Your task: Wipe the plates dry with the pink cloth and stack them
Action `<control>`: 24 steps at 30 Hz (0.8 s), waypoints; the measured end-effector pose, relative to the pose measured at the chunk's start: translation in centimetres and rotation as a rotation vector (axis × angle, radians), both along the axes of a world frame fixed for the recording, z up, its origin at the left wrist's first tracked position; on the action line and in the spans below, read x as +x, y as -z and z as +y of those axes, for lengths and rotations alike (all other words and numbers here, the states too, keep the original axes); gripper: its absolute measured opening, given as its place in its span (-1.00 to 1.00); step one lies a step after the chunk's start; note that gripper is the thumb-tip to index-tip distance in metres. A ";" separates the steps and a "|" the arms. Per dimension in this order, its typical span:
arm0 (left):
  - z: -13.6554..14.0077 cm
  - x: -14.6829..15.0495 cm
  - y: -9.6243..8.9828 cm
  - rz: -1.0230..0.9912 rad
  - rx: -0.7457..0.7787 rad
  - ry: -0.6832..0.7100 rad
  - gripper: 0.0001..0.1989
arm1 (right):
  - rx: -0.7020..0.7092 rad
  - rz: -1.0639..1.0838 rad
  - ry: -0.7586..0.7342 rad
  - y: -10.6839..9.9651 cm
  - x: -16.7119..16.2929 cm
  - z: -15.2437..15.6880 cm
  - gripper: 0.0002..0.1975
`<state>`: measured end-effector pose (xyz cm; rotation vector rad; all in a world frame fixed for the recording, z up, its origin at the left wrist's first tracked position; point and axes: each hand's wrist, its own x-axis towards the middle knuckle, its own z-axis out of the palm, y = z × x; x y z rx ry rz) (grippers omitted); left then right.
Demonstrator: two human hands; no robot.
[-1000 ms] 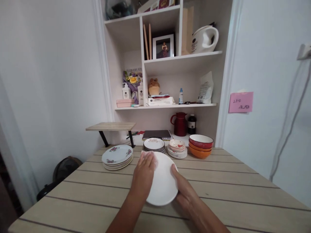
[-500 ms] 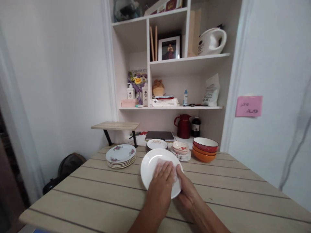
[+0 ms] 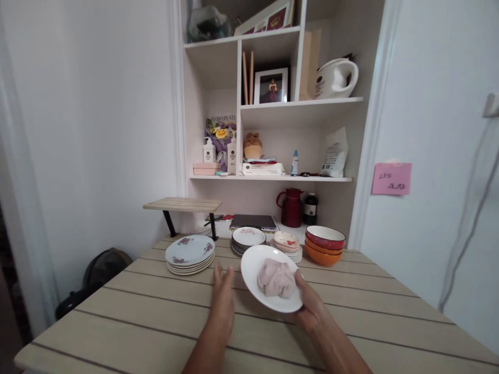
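A white plate (image 3: 252, 267) is held tilted above the table, gripped at its right rim by my right hand (image 3: 312, 306), thumb on top and fingers underneath. On the plate lies a crumpled pale pink cloth (image 3: 276, 278). My left hand (image 3: 223, 298) is off the plate, to its left, fingers extended and holding nothing, slightly blurred. Left of that hand stands a stack of floral plates (image 3: 190, 250). Behind the white plate sit a stack of dark-rimmed plates (image 3: 248, 237) and small heart-patterned dishes (image 3: 286, 239) on white saucers.
Stacked red and orange bowls (image 3: 325, 244) stand at the back right of the slatted table (image 3: 156, 311). A small wooden riser (image 3: 182, 204) is at the back left. Behind are a dark red jug (image 3: 291, 209), a dark bottle (image 3: 310, 209) and a closed laptop (image 3: 253, 222).
My left hand has left the cloth and moved left, off the plate. The cloth stays bunched on the plate, which has shifted slightly right in my right hand.
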<state>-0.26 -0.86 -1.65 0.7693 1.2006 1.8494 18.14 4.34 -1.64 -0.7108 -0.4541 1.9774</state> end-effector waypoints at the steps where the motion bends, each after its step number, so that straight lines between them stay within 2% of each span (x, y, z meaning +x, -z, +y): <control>1: -0.3 -0.2 0.2 -0.059 -0.025 0.061 -0.37 | 0.029 0.023 -0.051 -0.2 0.0 -0.2 -0.40; 2: -0.7 -0.2 0.1 -0.106 -0.031 0.159 -0.39 | 0.055 0.037 -0.091 -0.3 0.0 -0.4 -0.39; 5: -1.8 0.7 -0.5 -0.373 0.138 0.553 -0.30 | 0.108 0.006 -0.123 -0.3 -0.5 -0.9 -0.39; 8: -2.4 1.9 -0.5 -0.491 0.176 0.754 -0.38 | 0.120 -0.071 -0.134 0.1 -0.8 -1.1 -0.43; 10: -2.4 2.5 0.2 -0.513 0.139 0.806 -0.51 | 0.140 -0.131 -0.152 0.2 -0.7 -0.8 -0.44; 12: -2.3 2.8 0.8 -0.515 0.124 0.823 -0.57 | 0.220 -0.285 -0.060 0.1 -0.1 -0.5 -0.43; 14: -2.3 3.0 1.1 -0.510 0.166 0.816 -0.56 | 0.386 -0.546 0.180 -0.4 0.5 -0.3 -0.37; 17: -2.5 3.1 1.0 -0.485 0.210 0.797 -0.51 | 0.726 -0.954 0.602 -1.5 1.1 -0.9 -0.31; 19: -2.8 3.2 0.8 -0.479 0.215 0.787 -0.50 | 0.916 -1.149 0.745 -2.5 1.1 -2.0 -0.37; 21: -3.0 3.3 0.7 -0.484 0.231 0.779 -0.48 | 1.032 -1.269 0.728 -3.2 1.0 -3.3 -0.44; 24: -2.8 3.3 1.0 -0.489 0.246 0.792 -0.46 | 1.125 -1.328 0.519 -3.6 0.8 -4.4 -0.54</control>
